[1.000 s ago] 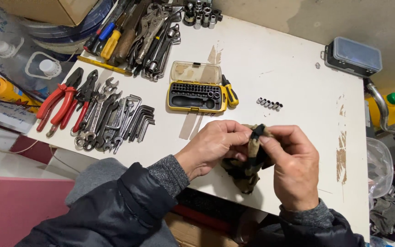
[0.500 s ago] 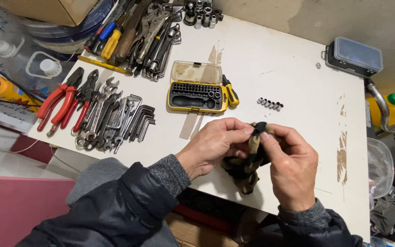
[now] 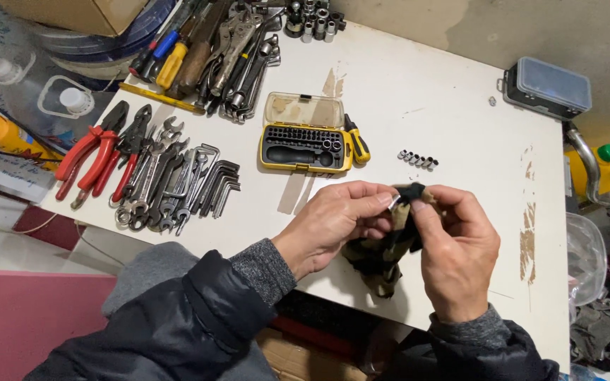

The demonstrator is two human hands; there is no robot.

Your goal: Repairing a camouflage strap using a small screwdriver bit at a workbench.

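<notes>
Camouflage cloth (image 3: 379, 257) hangs near the white table's (image 3: 460, 127) front edge, pinched by the left hand (image 3: 337, 222) and right hand (image 3: 457, 257). Bare tabletop lies just beyond; the yellow bit case (image 3: 305, 137) sits farther back.

Two hands (image 3: 333, 226), one yellow bit case (image 3: 306, 148)

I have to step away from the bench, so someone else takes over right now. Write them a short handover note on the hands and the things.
Left hand: fingers pinch the top of a camouflage-patterned fabric item, held over the front edge of the white table.
Right hand: thumb and fingers grip the same item at its black upper end.
On the table: open yellow bit set case, a short row of loose bits, red-handled pliers, wrenches and hex keys, grey lidded box.
Done: the item is in both hands.
Left: cannot tell; no tool is picked up.
</notes>
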